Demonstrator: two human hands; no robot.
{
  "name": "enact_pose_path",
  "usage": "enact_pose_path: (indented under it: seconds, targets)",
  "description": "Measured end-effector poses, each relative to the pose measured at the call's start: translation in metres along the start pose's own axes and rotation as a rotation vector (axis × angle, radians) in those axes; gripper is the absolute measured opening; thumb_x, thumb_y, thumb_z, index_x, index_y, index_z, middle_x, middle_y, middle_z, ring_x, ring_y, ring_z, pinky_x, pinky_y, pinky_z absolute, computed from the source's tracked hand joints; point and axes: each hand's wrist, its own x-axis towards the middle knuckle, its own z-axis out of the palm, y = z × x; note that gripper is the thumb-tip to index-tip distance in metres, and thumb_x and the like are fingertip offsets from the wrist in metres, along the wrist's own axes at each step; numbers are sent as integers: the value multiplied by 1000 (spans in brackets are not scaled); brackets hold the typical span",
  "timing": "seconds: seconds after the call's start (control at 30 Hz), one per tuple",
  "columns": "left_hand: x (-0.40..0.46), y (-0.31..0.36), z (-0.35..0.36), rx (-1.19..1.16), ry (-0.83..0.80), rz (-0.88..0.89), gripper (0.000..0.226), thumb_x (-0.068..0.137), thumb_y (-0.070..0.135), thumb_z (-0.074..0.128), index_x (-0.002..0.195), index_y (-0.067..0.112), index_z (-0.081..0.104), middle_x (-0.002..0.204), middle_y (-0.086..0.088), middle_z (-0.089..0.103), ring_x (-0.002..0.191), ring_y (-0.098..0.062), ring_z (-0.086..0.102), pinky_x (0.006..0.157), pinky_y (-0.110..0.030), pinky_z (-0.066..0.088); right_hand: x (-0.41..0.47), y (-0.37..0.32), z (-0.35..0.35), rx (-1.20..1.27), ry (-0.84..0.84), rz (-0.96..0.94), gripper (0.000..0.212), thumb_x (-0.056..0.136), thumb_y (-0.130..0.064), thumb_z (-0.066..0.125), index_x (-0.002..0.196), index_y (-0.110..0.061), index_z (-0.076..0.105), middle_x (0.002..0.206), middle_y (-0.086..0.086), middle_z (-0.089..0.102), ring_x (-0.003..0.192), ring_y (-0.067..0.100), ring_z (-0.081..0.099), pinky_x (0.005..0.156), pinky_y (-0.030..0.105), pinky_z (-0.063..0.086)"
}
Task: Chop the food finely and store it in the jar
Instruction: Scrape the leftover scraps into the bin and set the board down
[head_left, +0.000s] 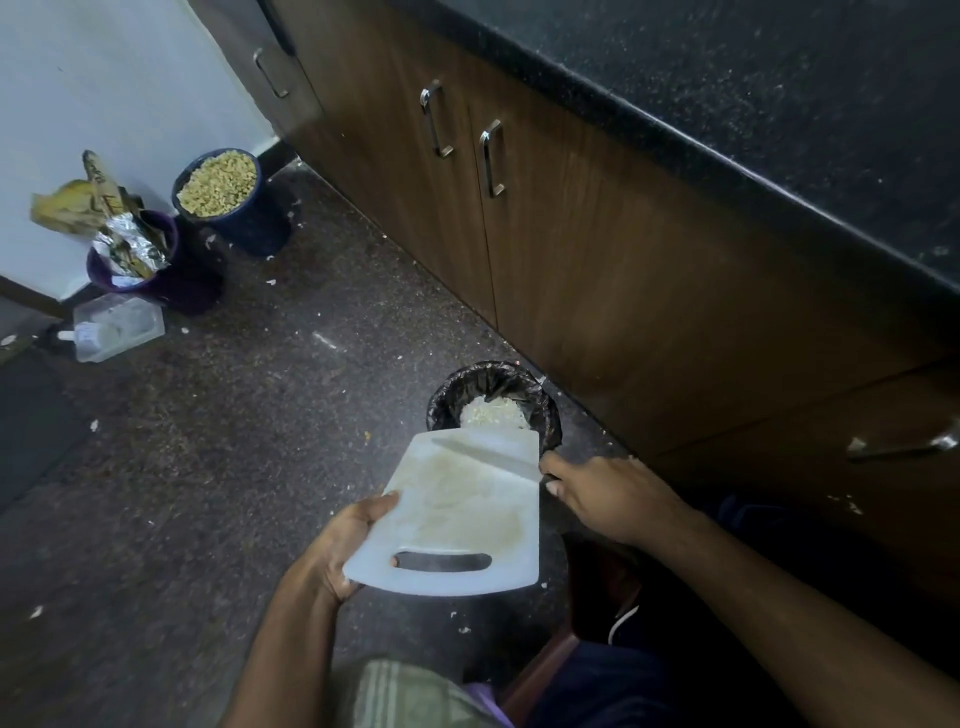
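Above the bag-lined bin (493, 400) holding chopped food (493, 411): white cutting board (462, 514), tilted, left hand (345, 545) gripping its edge; knife (493, 457), right hand (608, 499) clasping handle.

I've got open floor (249, 467) to the left of the cutting board (462, 514), wide and dark, with only scattered crumbs on it, so a hand could sweep out that way freely. To the right it's tight: the brown cabinet doors (597, 270) run diagonally close behind the lined bin (493, 400), and the bench (779, 104) edge overhangs above them. The board's far edge sits over the bin's near rim, covering part of the opening. My right hand (608, 493) fills the gap between the board's right edge and the cabinets; my left hand (348, 545) holds the board's near-left corner. Far left, two tubs (228, 202) and a clear container (117, 327) crowd the wall (104, 78).
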Motion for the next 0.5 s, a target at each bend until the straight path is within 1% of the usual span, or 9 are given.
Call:
enact_pose_path:
  seconds: [0.07, 0.13, 0.17, 0.23, 0.3, 0.37, 0.47, 0.5]
  targets:
    - [-1, 1, -2, 4, -4, 0, 38, 100, 23, 56, 125, -3, 64, 97, -21, 71, 66, -30, 67, 37, -30, 51, 0, 7, 0, -41, 44, 49, 20, 107, -37, 36, 121, -23, 36, 99, 13, 67, 94, 37, 66, 70, 41, 41]
    - [1, 2, -5, 5, 2, -4, 37, 101, 23, 55, 126, -4, 64, 97, -21, 70, 66, -30, 65, 37, -30, 50, -4, 10, 1, 1, 91, 45, 19, 107, -38, 36, 120, -25, 36, 99, 11, 68, 93, 37, 66, 67, 40, 38]
    - [2, 3, -5, 10, 8, -8, 37, 101, 23, 55, 126, -4, 63, 96, -21, 70, 65, -30, 65, 36, -30, 50, -8, 10, 1, 54, 105, 14, 18, 106, -40, 37, 119, -28, 36, 97, 10, 68, 92, 37, 66, 66, 39, 38]
    - [1, 3, -3, 13, 7, -15, 37, 101, 23, 55, 125, -5, 63, 94, -21, 71, 61, -29, 66, 36, -30, 51, -16, 8, 0, 136, 79, -82, 17, 106, -44, 37, 120, -34, 37, 93, 7, 67, 89, 34, 66, 65, 38, 40]
    - [0, 3, -2, 19, 11, -14, 34, 102, 21, 53, 121, -5, 63, 86, -19, 71, 55, -28, 66, 34, -30, 50, -23, 7, 1, 99, 41, -139, 20, 105, -48, 38, 123, -41, 37, 95, 4, 70, 91, 32, 67, 67, 37, 41]
    - [-3, 5, -2, 34, 8, -24, 34, 102, 22, 54, 120, -5, 64, 83, -18, 71, 54, -27, 66, 34, -30, 50, -24, 11, 5, 31, 38, -93, 21, 104, -49, 37, 124, -42, 37, 99, 4, 70, 96, 31, 67, 70, 37, 40]
    - [-8, 9, -5, 36, -8, -53, 39, 96, 22, 58, 122, -6, 65, 88, -19, 73, 58, -28, 68, 38, -30, 52, -22, 23, 10, -21, 63, 50, 18, 105, -45, 35, 119, -33, 38, 99, 8, 70, 94, 33, 68, 72, 39, 45]
    - [-10, 10, -6, 34, -14, -59, 37, 97, 22, 57, 121, -5, 65, 86, -19, 73, 57, -28, 68, 37, -30, 52, -22, 27, 10, -40, 73, 81, 17, 106, -43, 35, 116, -30, 37, 98, 9, 69, 93, 34, 68, 71, 40, 45]
